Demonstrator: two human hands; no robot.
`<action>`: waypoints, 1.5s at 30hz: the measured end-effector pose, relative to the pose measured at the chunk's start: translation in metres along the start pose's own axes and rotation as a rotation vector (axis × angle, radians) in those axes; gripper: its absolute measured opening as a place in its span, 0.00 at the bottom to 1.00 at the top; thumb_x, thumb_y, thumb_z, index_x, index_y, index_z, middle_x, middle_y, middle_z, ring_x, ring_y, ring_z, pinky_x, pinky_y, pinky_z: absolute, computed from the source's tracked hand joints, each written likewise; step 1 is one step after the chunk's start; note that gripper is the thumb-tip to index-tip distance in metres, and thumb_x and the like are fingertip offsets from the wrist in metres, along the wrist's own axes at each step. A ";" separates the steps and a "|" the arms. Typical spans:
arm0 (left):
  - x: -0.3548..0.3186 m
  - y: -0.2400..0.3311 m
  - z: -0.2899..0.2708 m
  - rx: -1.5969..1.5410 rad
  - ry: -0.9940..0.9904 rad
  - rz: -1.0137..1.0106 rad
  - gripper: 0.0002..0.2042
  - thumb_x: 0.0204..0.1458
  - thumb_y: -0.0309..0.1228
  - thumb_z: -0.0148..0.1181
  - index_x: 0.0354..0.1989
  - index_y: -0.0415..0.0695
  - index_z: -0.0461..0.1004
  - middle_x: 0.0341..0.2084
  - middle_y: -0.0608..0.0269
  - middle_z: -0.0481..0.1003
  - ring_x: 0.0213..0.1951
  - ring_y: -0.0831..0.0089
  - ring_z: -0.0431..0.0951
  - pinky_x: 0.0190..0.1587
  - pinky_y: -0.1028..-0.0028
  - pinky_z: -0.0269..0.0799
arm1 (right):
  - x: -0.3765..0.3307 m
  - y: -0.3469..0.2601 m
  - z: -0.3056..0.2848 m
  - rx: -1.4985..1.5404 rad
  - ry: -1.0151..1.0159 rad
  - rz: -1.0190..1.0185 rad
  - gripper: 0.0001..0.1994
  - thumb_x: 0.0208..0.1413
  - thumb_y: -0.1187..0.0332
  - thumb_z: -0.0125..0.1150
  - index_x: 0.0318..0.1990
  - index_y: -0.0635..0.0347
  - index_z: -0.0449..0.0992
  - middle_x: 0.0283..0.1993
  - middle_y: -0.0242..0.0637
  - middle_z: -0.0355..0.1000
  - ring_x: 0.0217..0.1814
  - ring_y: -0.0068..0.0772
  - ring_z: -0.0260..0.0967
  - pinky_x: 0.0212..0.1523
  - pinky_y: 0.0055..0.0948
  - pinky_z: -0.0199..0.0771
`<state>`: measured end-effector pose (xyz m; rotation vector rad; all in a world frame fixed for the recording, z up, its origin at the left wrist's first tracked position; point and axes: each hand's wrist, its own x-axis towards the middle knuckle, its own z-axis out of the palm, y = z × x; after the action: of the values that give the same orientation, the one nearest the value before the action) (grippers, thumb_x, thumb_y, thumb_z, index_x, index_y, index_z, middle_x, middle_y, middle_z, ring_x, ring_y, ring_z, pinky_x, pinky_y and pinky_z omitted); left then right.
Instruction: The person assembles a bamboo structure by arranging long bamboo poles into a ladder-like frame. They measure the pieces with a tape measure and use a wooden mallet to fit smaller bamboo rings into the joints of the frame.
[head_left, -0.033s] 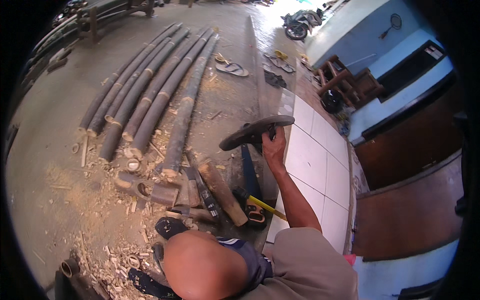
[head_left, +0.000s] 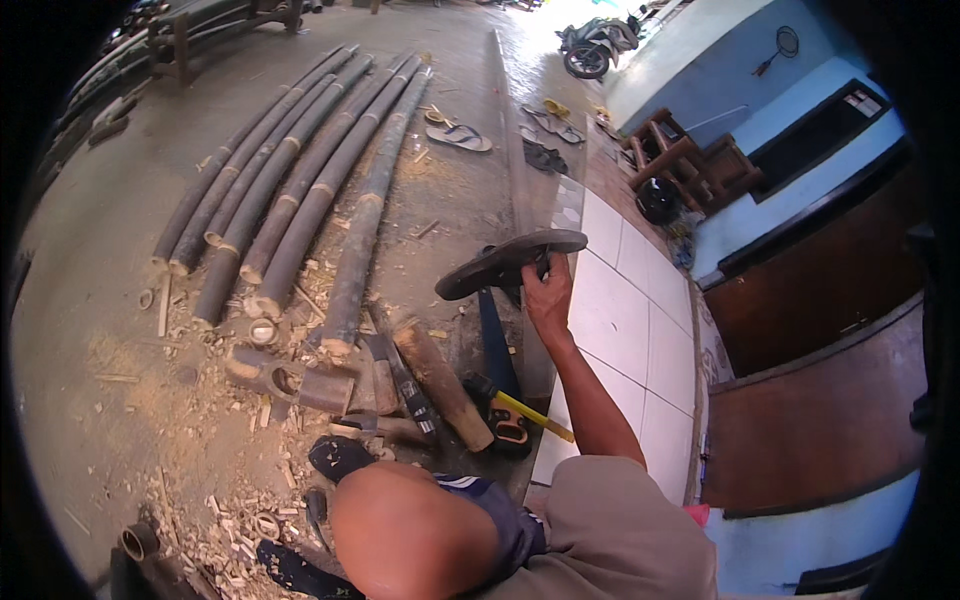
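My right hand (head_left: 548,295) grips a dark flip-flop (head_left: 505,265) by its straps, its fingers closed. The flip-flop is held tilted above the edge of the white tiles. Below it lies a handsaw (head_left: 497,345) with a dark blade and an orange and black handle. Across the saw rests a yellow-handled tool (head_left: 530,413) with a dark end. A short bamboo piece (head_left: 443,385) and a dark blade-like tool (head_left: 405,390) lie to the saw's left. My left hand is out of view.
Several long bamboo poles (head_left: 290,200) lie on the concrete floor, with wood chips (head_left: 230,520) scattered near my bare knee (head_left: 415,525). Loose sandals (head_left: 458,136) lie farther off. White tiles (head_left: 610,310) form a ledge on the right, beside brown doors (head_left: 820,400). A motorcycle (head_left: 595,47) stands far back.
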<state>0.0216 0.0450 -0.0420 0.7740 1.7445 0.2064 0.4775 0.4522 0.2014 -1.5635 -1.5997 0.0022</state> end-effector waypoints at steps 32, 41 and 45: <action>-0.223 -0.011 0.109 -0.984 -0.423 -0.672 0.30 0.61 0.49 0.63 0.63 0.38 0.70 0.47 0.51 0.77 0.48 0.61 0.81 0.49 0.61 0.78 | -0.344 -0.150 0.203 -0.305 -1.315 -0.587 0.04 0.64 0.70 0.54 0.44 0.57 0.70 0.43 0.48 0.67 0.51 0.50 0.67 0.53 0.54 0.64; -0.226 0.004 0.126 -0.652 -0.061 -0.440 0.31 0.60 0.48 0.65 0.64 0.38 0.67 0.50 0.47 0.77 0.49 0.56 0.82 0.52 0.59 0.78 | -0.367 -0.102 0.181 -0.339 -1.378 -0.555 0.24 0.63 0.69 0.55 0.67 0.57 0.67 0.67 0.53 0.67 0.72 0.54 0.61 0.71 0.58 0.56; -0.207 0.003 0.125 -0.530 -0.066 -0.353 0.34 0.59 0.46 0.66 0.67 0.38 0.63 0.54 0.40 0.76 0.54 0.50 0.80 0.56 0.55 0.76 | -0.351 -0.108 0.170 -0.309 -1.454 -0.509 0.23 0.62 0.68 0.55 0.65 0.58 0.69 0.65 0.53 0.68 0.69 0.55 0.63 0.69 0.56 0.59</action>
<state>0.1626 -0.1063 0.0833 0.0850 1.6276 0.3773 0.2343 0.2385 -0.0409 -1.2919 -3.1989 0.8043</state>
